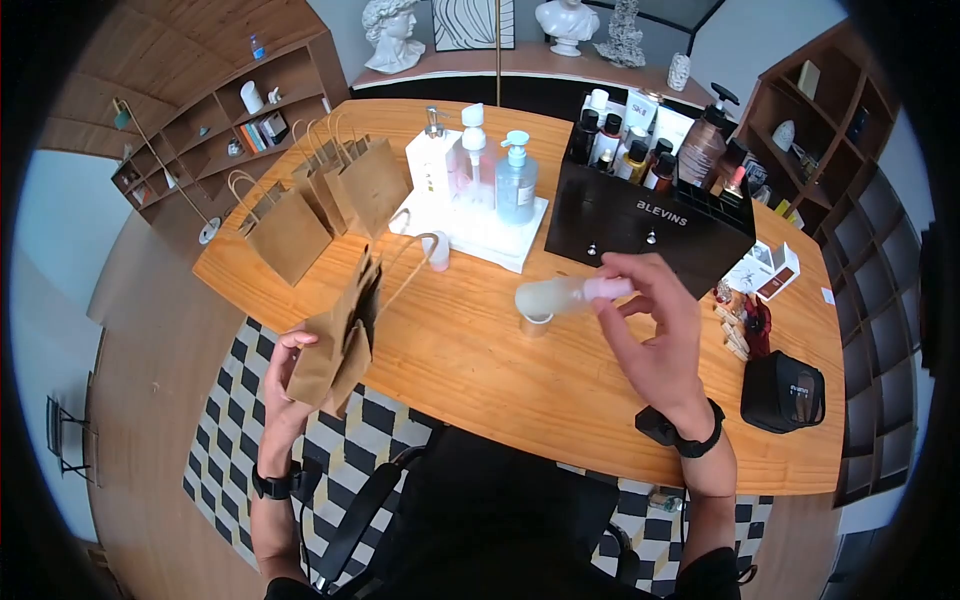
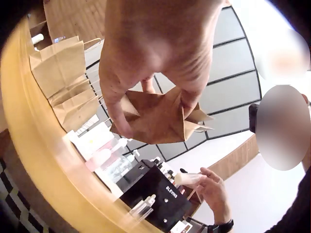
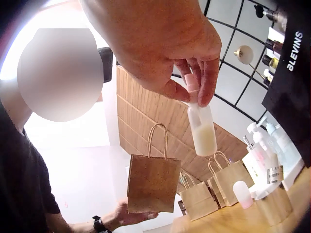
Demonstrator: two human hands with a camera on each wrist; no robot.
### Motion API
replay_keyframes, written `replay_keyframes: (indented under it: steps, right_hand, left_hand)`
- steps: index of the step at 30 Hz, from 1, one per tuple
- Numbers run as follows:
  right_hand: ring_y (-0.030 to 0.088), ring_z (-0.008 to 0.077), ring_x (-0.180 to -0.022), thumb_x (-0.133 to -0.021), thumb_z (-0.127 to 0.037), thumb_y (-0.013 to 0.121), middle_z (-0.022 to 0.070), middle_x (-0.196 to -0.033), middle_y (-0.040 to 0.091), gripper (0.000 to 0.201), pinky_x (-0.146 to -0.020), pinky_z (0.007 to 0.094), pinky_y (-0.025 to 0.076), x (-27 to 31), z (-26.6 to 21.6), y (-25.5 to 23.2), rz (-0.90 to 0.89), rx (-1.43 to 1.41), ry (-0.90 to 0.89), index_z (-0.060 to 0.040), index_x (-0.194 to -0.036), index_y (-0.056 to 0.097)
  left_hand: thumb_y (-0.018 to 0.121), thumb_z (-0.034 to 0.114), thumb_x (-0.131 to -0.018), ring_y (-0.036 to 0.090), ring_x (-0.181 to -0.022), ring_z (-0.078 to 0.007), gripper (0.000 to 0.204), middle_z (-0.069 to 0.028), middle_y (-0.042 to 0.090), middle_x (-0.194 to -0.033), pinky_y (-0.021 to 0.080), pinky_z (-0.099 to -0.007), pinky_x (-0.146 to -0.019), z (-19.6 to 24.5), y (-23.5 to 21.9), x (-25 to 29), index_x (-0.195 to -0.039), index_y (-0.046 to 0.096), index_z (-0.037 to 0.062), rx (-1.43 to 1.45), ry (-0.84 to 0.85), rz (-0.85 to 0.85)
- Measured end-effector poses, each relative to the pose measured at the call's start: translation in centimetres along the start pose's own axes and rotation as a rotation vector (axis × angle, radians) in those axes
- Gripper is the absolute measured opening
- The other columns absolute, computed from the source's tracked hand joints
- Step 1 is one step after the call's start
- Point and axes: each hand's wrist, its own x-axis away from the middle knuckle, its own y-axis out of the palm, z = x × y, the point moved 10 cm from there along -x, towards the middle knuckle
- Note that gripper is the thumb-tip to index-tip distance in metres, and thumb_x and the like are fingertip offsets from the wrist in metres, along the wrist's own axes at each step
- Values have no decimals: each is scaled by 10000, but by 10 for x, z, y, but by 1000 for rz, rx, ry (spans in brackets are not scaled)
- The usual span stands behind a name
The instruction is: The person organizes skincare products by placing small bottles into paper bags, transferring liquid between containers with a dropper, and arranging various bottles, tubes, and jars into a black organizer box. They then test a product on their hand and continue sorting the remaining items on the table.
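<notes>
The right hand [image 1: 662, 335] pinches the frosted bottle [image 3: 203, 136] by its pink cap [image 3: 192, 82], base hanging downward, well to the right of the kraft paper bag [image 3: 153, 182] whose bottom the left hand's [image 1: 283, 385] fingers grip.

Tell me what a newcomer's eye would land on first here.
Probably the big black box marked BLEVINS, packed with bottles toward the table's right side. Next, the two things held up: a paper bag in the left hand, and a pale bottle pinched by its pink top in the right hand. Behind the table, two white busts stand out too.
</notes>
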Motion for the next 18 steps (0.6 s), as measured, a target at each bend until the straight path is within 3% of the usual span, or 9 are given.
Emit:
replay_keyframes:
  steps: [2, 5, 13, 15, 16, 18]
  right_hand:
    - [690, 168, -1082, -931, 108, 714, 96, -1196, 665, 429, -732, 256, 585, 2, 3, -15, 56, -35, 4, 3, -1338, 628]
    - [704, 159, -1088, -922, 110, 730, 108, -1184, 679, 413, -767, 219, 566, 2, 5, -32, 172, -206, 66, 14, -1316, 649]
    - [702, 172, -1136, -934, 111, 725, 122, -1214, 674, 400, -805, 217, 575, 1, 6, -44, 153, -338, 147, 34, -1317, 639]
    - [706, 179, -1127, -926, 115, 727, 131, -1225, 676, 361, -816, 222, 591, -1, 3, -38, 57, -362, 114, 35, -1273, 670]
    - [706, 179, -1127, -926, 115, 727, 131, -1225, 676, 361, -816, 222, 591, -2, 6, -39, 57, -361, 118, 35, -1273, 670]
    - [712, 175, -1107, -916, 97, 739, 112, -1223, 692, 327, -826, 242, 607, -1, 8, -18, -162, -371, 117, 5, -1229, 714]
  left_hand:
    - [933, 164, -758, 518, -1382, -223, 712, -64, 481, -1462, 389, -377, -1175, -5, 14, -3, -1361, 561, 92, 21, -33, -20]
    - [977, 162, -765, 515, -1386, -211, 714, -62, 475, -1464, 392, -377, -1170, -12, 28, -10, -1360, 591, 86, 7, -23, -59]
    - [933, -6, -775, 522, -1373, -220, 700, -72, 447, -1449, 408, -376, -1159, -11, 76, -19, -1392, 609, 59, 65, 81, -320]
    - [999, 139, -723, 513, -1398, -225, 740, -84, 496, -1467, 365, -413, -1221, -22, 80, -19, -1356, 623, 69, 71, 6, -327]
    - [1003, 114, -706, 517, -1388, -221, 759, -81, 492, -1474, 370, -408, -1214, -22, 84, -19, -1364, 627, 69, 63, 5, -342]
    - [953, 27, -736, 510, -1376, -214, 723, -81, 467, -1473, 386, -386, -1186, -23, 91, -18, -1380, 627, 71, 58, 18, -389]
